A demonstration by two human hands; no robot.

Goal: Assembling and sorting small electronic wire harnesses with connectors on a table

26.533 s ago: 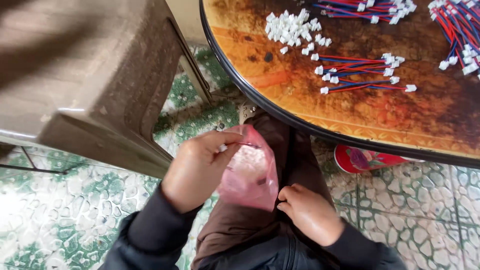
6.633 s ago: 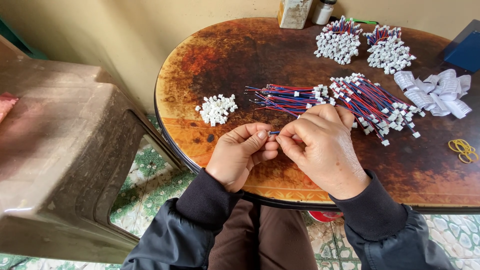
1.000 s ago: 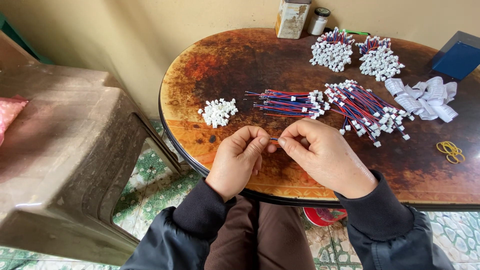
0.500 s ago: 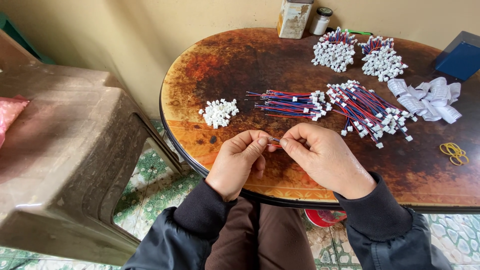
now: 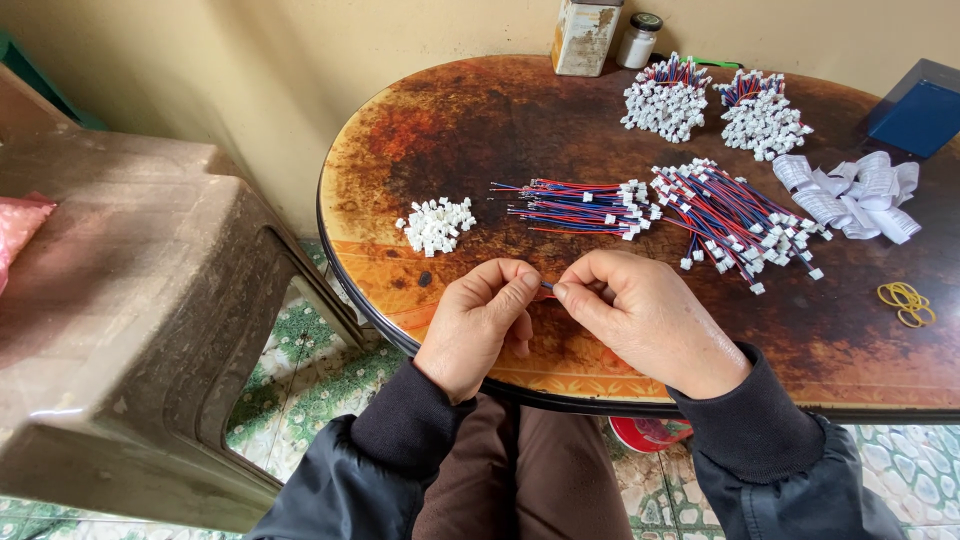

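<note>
Wire lead (image 5: 546, 287) pinched between our left hand (image 5: 478, 325) and right hand (image 5: 645, 318) at near surface (image 5: 600, 110) edge. Beyond: loose white connectors (image 5: 436, 224), unfinished-looking wire pile (image 5: 580, 203). Farthest: two finished bundles (image 5: 715, 102); we judge work midway.

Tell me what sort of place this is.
Probably a home set up for piecework: a round wooden table over patterned floor tiles, a plastic stool beside it, and sorted piles of wire leads and white connectors.

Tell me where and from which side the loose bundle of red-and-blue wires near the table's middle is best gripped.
Grip the wire bundle mid-length, pinching across the strands from above: it lies flat, strands side by side. Its white connectors crowd the right end and bare tips splay left, so either end would probably slip.
</note>
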